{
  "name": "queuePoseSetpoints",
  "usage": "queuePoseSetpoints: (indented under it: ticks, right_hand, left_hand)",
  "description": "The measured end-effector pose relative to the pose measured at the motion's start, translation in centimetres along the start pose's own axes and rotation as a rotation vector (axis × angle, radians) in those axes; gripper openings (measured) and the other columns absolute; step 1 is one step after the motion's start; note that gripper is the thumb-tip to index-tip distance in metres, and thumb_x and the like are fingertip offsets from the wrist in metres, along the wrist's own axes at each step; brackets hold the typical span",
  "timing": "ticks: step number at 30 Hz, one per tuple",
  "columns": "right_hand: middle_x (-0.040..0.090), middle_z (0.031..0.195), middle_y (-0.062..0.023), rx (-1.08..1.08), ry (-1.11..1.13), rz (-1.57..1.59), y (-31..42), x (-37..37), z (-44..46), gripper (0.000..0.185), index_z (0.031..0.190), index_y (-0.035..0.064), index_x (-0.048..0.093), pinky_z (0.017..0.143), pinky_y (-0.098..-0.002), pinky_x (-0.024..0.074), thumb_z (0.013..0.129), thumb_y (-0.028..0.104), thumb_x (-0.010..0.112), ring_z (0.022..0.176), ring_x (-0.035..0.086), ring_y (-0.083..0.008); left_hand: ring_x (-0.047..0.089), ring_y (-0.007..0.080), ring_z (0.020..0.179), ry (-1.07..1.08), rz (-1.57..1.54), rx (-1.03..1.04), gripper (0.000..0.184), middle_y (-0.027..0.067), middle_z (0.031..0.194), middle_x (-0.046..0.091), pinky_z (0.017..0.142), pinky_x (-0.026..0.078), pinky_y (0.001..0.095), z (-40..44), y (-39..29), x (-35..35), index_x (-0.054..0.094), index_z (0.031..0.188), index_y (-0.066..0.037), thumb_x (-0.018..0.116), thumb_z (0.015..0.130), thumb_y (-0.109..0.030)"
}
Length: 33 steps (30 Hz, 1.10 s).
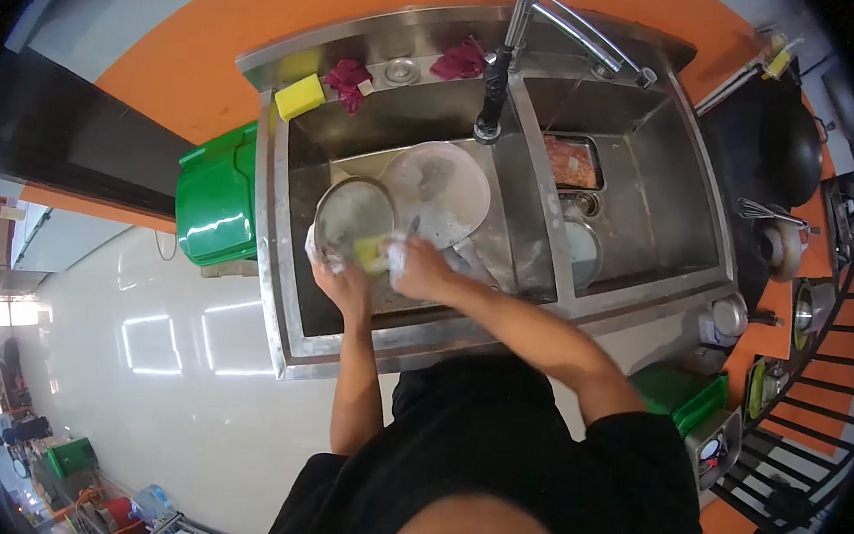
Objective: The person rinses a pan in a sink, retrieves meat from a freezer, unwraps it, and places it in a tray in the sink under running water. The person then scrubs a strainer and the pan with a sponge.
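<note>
Over the left basin of a steel sink (544, 201), my left hand (338, 272) grips a round metal bowl (355, 211) by its near edge. The bowl is tilted, with its round face toward me. My right hand (417, 268) is closed on a yellow sponge (372, 253) at the bowl's lower right side. White suds cover parts of both hands. A large pale, round basin (454, 184) with foamy patches lies in the sink just beyond my right hand. Utensil handles below it are partly hidden.
A black-sleeved faucet (494, 97) hangs over the divider. A yellow sponge block (300, 96) and dark red cloths (347, 82) rest on the back ledge. The right basin holds a packaged tray of meat (571, 163) and a pale bowl (581, 251). Left stands a green bin (220, 196).
</note>
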State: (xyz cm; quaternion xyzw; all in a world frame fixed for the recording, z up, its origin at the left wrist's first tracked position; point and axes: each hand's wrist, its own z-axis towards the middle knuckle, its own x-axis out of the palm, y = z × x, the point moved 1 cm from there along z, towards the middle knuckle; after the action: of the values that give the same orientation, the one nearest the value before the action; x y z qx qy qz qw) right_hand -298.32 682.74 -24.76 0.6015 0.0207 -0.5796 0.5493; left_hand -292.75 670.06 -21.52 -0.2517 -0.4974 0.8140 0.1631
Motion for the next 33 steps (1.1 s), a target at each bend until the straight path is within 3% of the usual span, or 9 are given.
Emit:
queuePoseSetpoints:
  ticks: [4, 10, 13, 18, 22, 23, 27, 31, 33]
  right_hand:
    - [0.063, 0.074, -0.0089, 0.474, 0.147, 0.786, -0.9, 0.5, -1.7, 0.031, 0.093, 0.0015, 0.060, 0.062, -0.0310, 0.0485, 0.068, 0.018, 0.071, 0.069, 0.062, -0.0186]
    - [0.064, 0.087, -0.0087, 0.859, -0.372, 0.800, -6.6, -9.8, -6.3, 0.037, 0.100, 0.0006, 0.058, 0.062, -0.0302, 0.0498, 0.075, 0.025, 0.071, 0.071, 0.062, -0.0166]
    - [0.062, 0.084, -0.0077, 1.053, -0.681, 0.755, -11.6, -13.5, -10.8, 0.029, 0.098, -0.0009, 0.058, 0.062, -0.0314, 0.0493, 0.078, 0.019, 0.064, 0.070, 0.061, -0.0193]
    - [0.057, 0.078, -0.0058, 1.137, -0.999, 0.653, -21.3, -17.0, -17.4, 0.021, 0.097, -0.0008, 0.058, 0.064, -0.0329, 0.0487, 0.080, 0.009, 0.052, 0.068, 0.058, -0.0193]
    - [0.064, 0.092, -0.0163, 1.445, -0.413, -0.061, -34.2, -13.3, -24.1, 0.034, 0.103, 0.0021, 0.059, 0.073, -0.0393, 0.0492, 0.082, 0.026, 0.049, 0.085, 0.062, -0.0324]
    - [0.059, 0.109, -0.0228, 1.548, -0.022, -0.196, -40.5, -9.7, -27.2, 0.046, 0.112, 0.0022, 0.055, 0.082, -0.0418, 0.0473, 0.082, 0.037, 0.048, 0.098, 0.059, -0.0350]
    - [0.053, 0.118, -0.0232, 1.485, 0.286, -0.255, -37.0, -8.7, -22.0, 0.048, 0.118, 0.0027, 0.050, 0.088, -0.0471, 0.0438, 0.083, 0.036, 0.049, 0.101, 0.056, -0.0384]
    - [0.056, 0.113, -0.0218, 1.283, 0.695, -0.280, -41.6, -1.8, -26.7, 0.041, 0.111, 0.0035, 0.056, 0.090, -0.0507, 0.0407, 0.083, 0.032, 0.050, 0.101, 0.056, -0.0380]
    - [0.058, 0.110, -0.0211, 1.175, 0.779, -0.310, -42.9, 0.1, -28.3, 0.037, 0.107, 0.0039, 0.060, 0.091, -0.0525, 0.0391, 0.083, 0.031, 0.050, 0.101, 0.056, -0.0378]
  left_hand:
    - [0.059, 0.0415, 0.094, 0.174, 0.364, -0.038, 0.041, 0.0255, 0.097, 0.062, 0.079, 0.047, 0.0420, 1.7, 4.3, 0.1, 0.053, 0.111, 0.002, 0.054, 0.070, 0.002]
    - [0.059, 0.0400, 0.095, 0.761, 0.934, -0.381, 0.029, 0.0245, 0.099, 0.062, 0.080, 0.049, 0.0448, 4.1, 18.0, 1.6, 0.058, 0.100, 0.002, 0.059, 0.073, -0.010]
    - [0.060, 0.0388, 0.095, 0.991, 1.114, -0.001, 0.032, 0.0244, 0.102, 0.061, 0.081, 0.050, 0.0447, 2.0, 35.0, 2.3, 0.060, 0.099, 0.000, 0.064, 0.076, -0.022]
    - [0.059, 0.0377, 0.099, 0.829, 1.113, -0.632, 0.039, 0.0235, 0.105, 0.059, 0.081, 0.050, 0.0460, 3.3, 33.5, 3.6, 0.057, 0.104, 0.000, 0.066, 0.074, -0.024]
    - [0.056, 0.0380, 0.103, 0.523, 1.045, -0.834, 0.064, 0.0267, 0.118, 0.050, 0.083, 0.048, 0.0463, 1.1, 33.4, 3.8, 0.042, 0.126, 0.001, 0.067, 0.072, -0.022]
    - [0.055, 0.0381, 0.104, 0.446, 1.133, -0.754, 0.068, 0.0263, 0.119, 0.049, 0.084, 0.047, 0.0467, 0.5, 32.8, 4.8, 0.038, 0.129, 0.001, 0.067, 0.072, -0.022]
    - [0.050, 0.0361, 0.108, 0.263, 1.249, 0.046, 0.063, 0.0211, 0.110, 0.054, 0.089, 0.041, 0.0492, -4.1, 30.9, 10.7, 0.039, 0.127, 0.001, 0.064, 0.073, -0.020]
    - [0.059, 0.0379, 0.082, 0.911, 0.749, 0.246, 0.023, 0.0207, 0.087, 0.061, 0.079, 0.045, 0.0453, -1.9, 21.8, 21.7, 0.062, 0.084, 0.001, 0.051, 0.076, -0.017]
    - [0.053, 0.0418, 0.102, 1.598, 1.027, -0.218, 0.045, 0.0244, 0.114, 0.053, 0.085, 0.044, 0.0443, -2.0, 24.6, 28.3, 0.049, 0.118, -0.004, 0.052, 0.073, -0.003]
